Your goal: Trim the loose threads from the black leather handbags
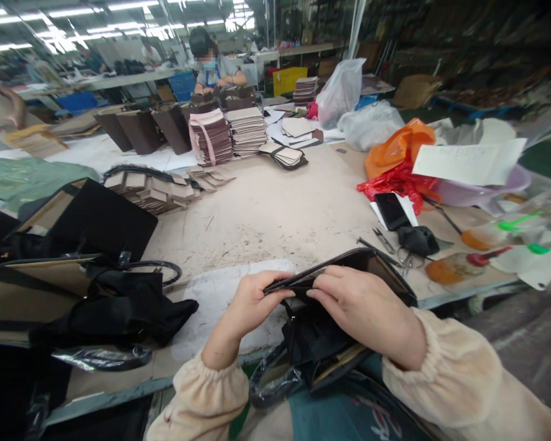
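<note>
A black handbag (321,349) rests over my lap at the table's front edge, its upper rim tilted up. My left hand (252,303) pinches the left corner of that rim, thumb below and fingers above. Farther right along the same edge, my right hand (349,300) is closed on the rim, thumb and fingers pressed together. A plastic-wrapped handle (275,383) hangs at the bag's lower left. The bag's inside is mostly hidden by my right hand.
Black bags (101,214) crowd the left side. Stacked brown pieces (211,138) stand at the back, before a seated co-worker (211,67). On the right lie a phone (392,211), snips (384,241), a bottle of orange liquid (450,268) and a red plastic bag (395,184).
</note>
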A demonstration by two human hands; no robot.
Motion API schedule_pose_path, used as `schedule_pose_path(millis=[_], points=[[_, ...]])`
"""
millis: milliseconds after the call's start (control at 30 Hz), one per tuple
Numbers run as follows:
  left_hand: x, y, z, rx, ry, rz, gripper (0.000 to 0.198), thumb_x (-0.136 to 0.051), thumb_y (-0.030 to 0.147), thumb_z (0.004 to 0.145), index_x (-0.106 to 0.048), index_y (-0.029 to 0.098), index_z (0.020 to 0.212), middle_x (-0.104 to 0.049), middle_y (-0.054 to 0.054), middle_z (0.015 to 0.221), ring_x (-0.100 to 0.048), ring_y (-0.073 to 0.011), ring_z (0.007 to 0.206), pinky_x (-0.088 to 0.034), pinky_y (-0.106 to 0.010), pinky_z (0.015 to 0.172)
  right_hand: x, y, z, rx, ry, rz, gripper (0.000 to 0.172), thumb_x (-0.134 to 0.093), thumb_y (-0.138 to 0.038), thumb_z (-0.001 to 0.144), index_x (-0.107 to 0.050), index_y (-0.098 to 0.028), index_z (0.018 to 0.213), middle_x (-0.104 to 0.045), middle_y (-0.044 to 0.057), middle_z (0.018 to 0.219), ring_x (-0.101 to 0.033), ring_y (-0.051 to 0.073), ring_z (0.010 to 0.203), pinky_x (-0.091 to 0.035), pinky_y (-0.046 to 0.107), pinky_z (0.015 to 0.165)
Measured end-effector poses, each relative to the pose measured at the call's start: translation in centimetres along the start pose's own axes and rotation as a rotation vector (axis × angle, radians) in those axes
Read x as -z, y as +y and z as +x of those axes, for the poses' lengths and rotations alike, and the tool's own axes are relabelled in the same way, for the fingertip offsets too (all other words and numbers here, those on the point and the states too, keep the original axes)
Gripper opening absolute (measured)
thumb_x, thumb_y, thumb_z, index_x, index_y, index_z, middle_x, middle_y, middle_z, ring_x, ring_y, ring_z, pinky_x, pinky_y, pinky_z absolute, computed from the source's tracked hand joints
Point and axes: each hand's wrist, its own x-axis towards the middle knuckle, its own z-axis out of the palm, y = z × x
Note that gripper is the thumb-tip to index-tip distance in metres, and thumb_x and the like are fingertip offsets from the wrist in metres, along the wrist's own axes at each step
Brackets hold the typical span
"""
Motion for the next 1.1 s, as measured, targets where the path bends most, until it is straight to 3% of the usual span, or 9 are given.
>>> schedule_pose_path(millis=[100, 167, 267, 433, 733, 967, 1100], points=[[0.0, 0.1, 0.2, -0.003, 0.039, 0.004, 0.023, -0.062, 0.027, 0.080, -0.067, 0.021, 0.102, -0.071, 0.000, 0.093, -0.065, -0.0143, 0.083, -0.049, -0.022, 0.077, 0.1, 0.2, 0.1, 0.071, 0.027, -0.012, 0.021, -0.045, -0.026, 0.091, -0.055, -0.023, 0.109, -0.057, 0.002, 0.089, -0.056, 0.015, 0.077, -0.042, 0.027, 0.067], [0.0, 0.1, 0.3, 0.001, 0.054, 0.013, 0.023, -0.061, 0.023, 0.079, -0.067, 0.020, 0.101, -0.071, -0.001, 0.093, -0.065, -0.0147, 0.084, -0.048, -0.022, 0.077, 0.1, -0.1, 0.2, 0.201, -0.003, -0.063, 0.039, -0.044, -0.020, 0.090, -0.041, -0.026, 0.128, -0.056, 0.001, 0.090, -0.056, 0.014, 0.074, -0.041, 0.026, 0.062], [0.1, 0.0, 0.3, 0.018, 0.039, 0.006, 0.024, -0.058, 0.017, 0.079, -0.066, 0.021, 0.101, -0.071, 0.000, 0.095, -0.065, -0.0149, 0.086, -0.048, -0.023, 0.079, 0.0, -0.8, 0.3, 0.337, -0.047, -0.181, 0.057, -0.045, -0.013, 0.087, -0.028, -0.029, 0.139, -0.055, 0.000, 0.084, -0.054, 0.015, 0.067, -0.039, 0.026, 0.056], [0.0, -0.1, 0.4, 0.028, 0.058, -0.008, 0.027, -0.056, 0.013, 0.077, -0.066, 0.020, 0.100, -0.070, 0.001, 0.096, -0.064, -0.0139, 0.088, -0.047, -0.022, 0.081, -0.3, -1.6, 0.6, 0.353, -0.023, -0.267, 0.052, -0.044, -0.014, 0.086, -0.035, -0.021, 0.136, -0.057, 0.002, 0.081, -0.055, 0.016, 0.068, -0.037, 0.029, 0.055], [-0.1, -0.2, 0.5, 0.040, 0.043, -0.014, 0.028, -0.058, 0.015, 0.075, -0.066, 0.021, 0.101, -0.070, 0.001, 0.094, -0.064, -0.0150, 0.086, -0.047, -0.024, 0.079, -0.3, -1.5, 0.5, 0.323, 0.008, -0.188, 0.035, -0.043, -0.014, 0.086, -0.049, -0.014, 0.121, -0.061, 0.004, 0.083, -0.057, 0.016, 0.073, -0.039, 0.030, 0.062], [-0.2, -0.3, 0.1, 0.021, 0.034, -0.034, 0.029, -0.058, 0.016, 0.075, -0.066, 0.020, 0.102, -0.070, -0.001, 0.095, -0.064, -0.0166, 0.086, -0.049, -0.026, 0.079, -0.4, -1.3, 0.2, 0.279, 0.004, -0.120, 0.030, -0.043, -0.015, 0.087, -0.055, -0.020, 0.115, -0.060, 0.002, 0.080, -0.056, 0.015, 0.073, -0.038, 0.027, 0.062], [0.1, -0.3, 0.0, -0.007, 0.036, -0.055, 0.030, -0.066, 0.026, 0.074, -0.066, 0.019, 0.103, -0.070, -0.003, 0.097, -0.064, -0.0179, 0.089, -0.049, -0.027, 0.083, -0.5, -0.9, 0.1, 0.222, 0.004, -0.048, 0.025, -0.040, -0.022, 0.093, -0.059, -0.024, 0.109, -0.060, 0.000, 0.080, -0.057, 0.013, 0.073, -0.037, 0.026, 0.062]])
